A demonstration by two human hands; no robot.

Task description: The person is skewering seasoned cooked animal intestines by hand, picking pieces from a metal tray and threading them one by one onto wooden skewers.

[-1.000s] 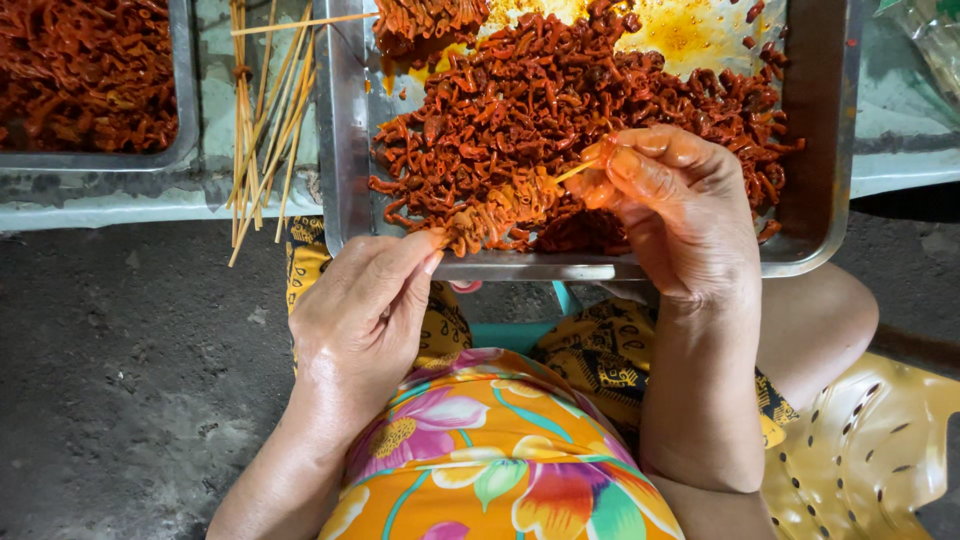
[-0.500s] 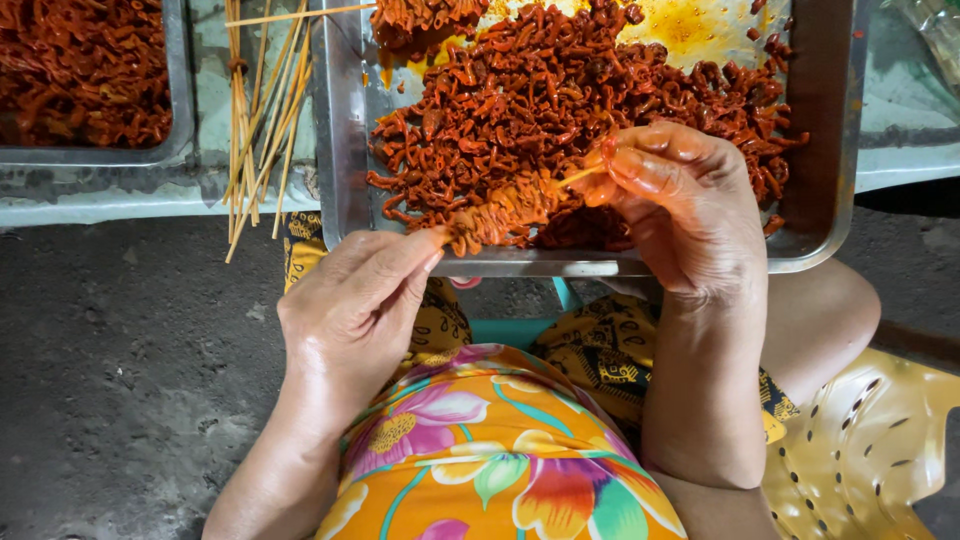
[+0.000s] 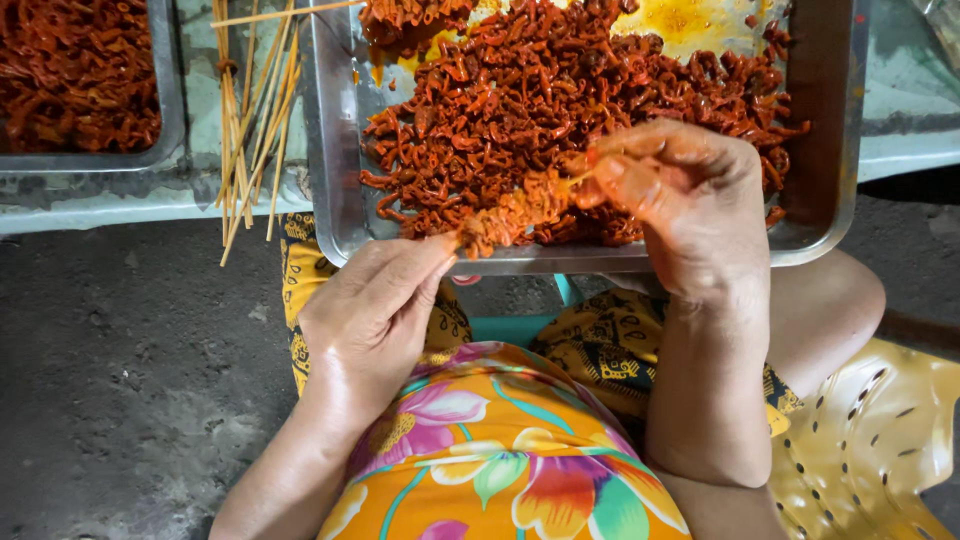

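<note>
My left hand (image 3: 375, 300) pinches the lower end of a wooden skewer (image 3: 515, 212) loaded with red marinated meat pieces. At the skewer's upper end, my right hand (image 3: 680, 200) closes its fingers on the bare stick tip and the last piece. The skewer is held slanted just above the near rim of a steel tray (image 3: 835, 190) piled with more red marinated pieces (image 3: 560, 90), with yellow oily sauce at its far side.
A bundle of bare bamboo skewers (image 3: 250, 120) lies left of the tray. A second steel tray (image 3: 165, 150) of red pieces stands at the far left. A yellow perforated plastic stool (image 3: 880, 440) is at the lower right, dark concrete floor at the left.
The skewer has shifted slightly lower and left toward my left hand, which has closed more firmly on its end. My right hand stays at the upper tip.
</note>
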